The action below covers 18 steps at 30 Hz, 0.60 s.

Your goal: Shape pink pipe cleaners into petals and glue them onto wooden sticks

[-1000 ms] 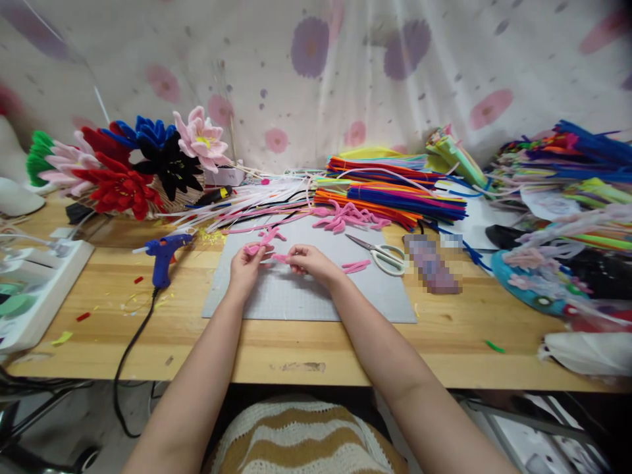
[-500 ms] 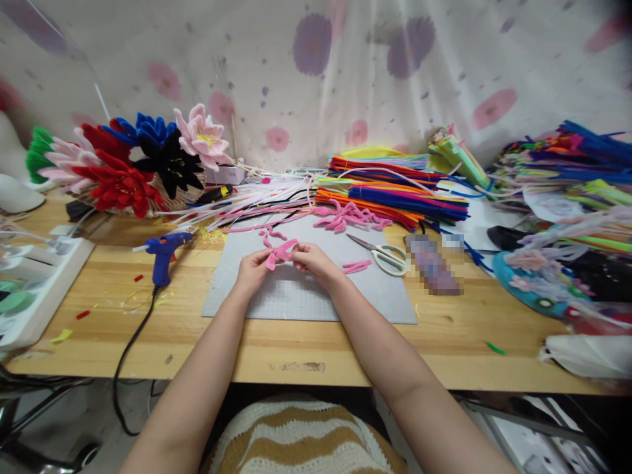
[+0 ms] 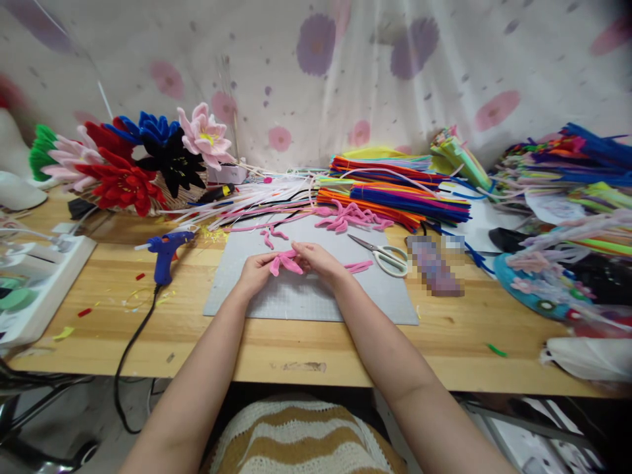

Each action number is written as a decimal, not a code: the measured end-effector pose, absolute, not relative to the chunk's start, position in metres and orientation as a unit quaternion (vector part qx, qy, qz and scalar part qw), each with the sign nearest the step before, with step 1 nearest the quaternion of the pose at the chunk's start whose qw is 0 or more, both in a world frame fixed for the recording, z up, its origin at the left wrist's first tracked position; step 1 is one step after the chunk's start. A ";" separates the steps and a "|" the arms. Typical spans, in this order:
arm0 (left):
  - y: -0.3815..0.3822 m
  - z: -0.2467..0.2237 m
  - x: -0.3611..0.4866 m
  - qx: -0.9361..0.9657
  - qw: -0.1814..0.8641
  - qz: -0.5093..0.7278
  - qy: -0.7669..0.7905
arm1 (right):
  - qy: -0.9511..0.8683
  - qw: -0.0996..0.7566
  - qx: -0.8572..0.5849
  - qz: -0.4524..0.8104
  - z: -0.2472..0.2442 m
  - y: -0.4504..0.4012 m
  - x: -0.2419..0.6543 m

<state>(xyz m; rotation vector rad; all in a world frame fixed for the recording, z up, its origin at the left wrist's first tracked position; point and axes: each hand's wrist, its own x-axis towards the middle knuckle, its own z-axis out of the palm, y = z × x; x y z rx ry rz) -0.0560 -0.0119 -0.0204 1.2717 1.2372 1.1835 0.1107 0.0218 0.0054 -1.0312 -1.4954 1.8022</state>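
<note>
Between my two hands is a pink pipe cleaner flower piece (image 3: 286,263) with several pointed petals, held over the grey cutting mat (image 3: 316,299). The fingers of my left hand (image 3: 255,273) pinch its left side. My right hand (image 3: 316,260) grips its right side, and part of the piece is hidden behind those fingers. Just beyond my hands lie small curled pink pieces (image 3: 274,236). A heap of pink petal shapes (image 3: 348,217) rests at the mat's far edge. Right of my right hand are short pink strips (image 3: 359,266) and scissors (image 3: 388,258) with pale handles.
A blue glue gun (image 3: 165,253) stands on the left with its cord hanging over the table edge. Fuzzy flowers (image 3: 131,181) fill the back left. Bundles of coloured pipe cleaners (image 3: 395,191) lie at the back. A white power strip (image 3: 49,289) sits far left, a blurred-out object (image 3: 437,266) right.
The pink piece has been turned between my fingers, so its petals now spread towards me. My hands have shifted slightly right and nearer. The view has moved a little.
</note>
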 end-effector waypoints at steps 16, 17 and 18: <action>-0.021 -0.008 -0.058 0.493 0.662 0.387 0.412 | -0.559 0.439 -0.328 0.623 0.009 0.016 0.103; -0.019 -0.009 -0.059 0.482 0.653 0.409 0.418 | -0.534 0.440 -0.336 0.640 0.007 0.016 0.103; -0.018 -0.010 -0.059 0.469 0.634 0.443 0.427 | -0.510 0.434 -0.344 0.658 0.006 0.017 0.103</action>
